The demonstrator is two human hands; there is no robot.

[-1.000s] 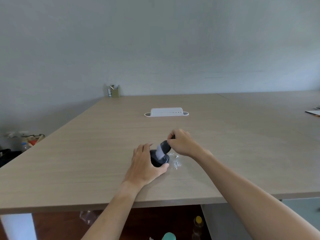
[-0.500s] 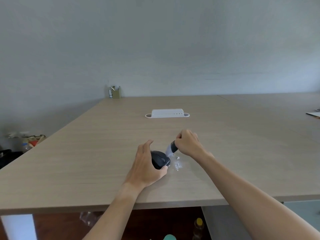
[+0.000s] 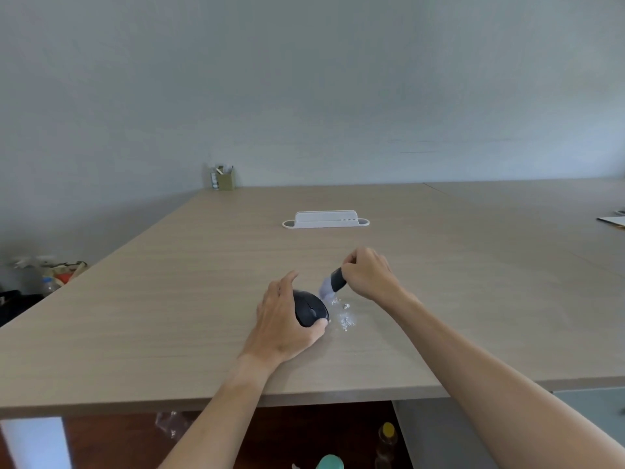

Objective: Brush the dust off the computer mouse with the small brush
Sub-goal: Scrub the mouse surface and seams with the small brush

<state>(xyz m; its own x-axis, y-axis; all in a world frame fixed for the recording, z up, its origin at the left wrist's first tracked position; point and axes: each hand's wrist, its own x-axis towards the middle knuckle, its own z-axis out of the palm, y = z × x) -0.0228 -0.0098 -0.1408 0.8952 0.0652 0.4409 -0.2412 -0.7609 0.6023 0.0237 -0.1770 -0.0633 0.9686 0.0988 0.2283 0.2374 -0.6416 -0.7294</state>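
Observation:
A black computer mouse (image 3: 311, 309) lies on the wooden table (image 3: 169, 299), near its front edge. My left hand (image 3: 280, 319) grips it from the left side, thumb under its near end. My right hand (image 3: 367, 274) is closed around a small brush (image 3: 333, 284) with a dark handle and pale bristles. The bristles point down and left, just off the mouse's far right edge. White dust crumbs (image 3: 345, 316) lie on the table right of the mouse.
A white cable tray (image 3: 325, 220) sits in the middle of the table. A pen holder (image 3: 224, 179) stands at the far left corner. Papers (image 3: 612, 221) lie at the right edge. Bottles (image 3: 387, 434) stand on the floor under the table's front edge.
The brush has swept off the top of the mouse toward the right and now sits beside it. My right hand moved right and slightly away. The left hand kept its hold.

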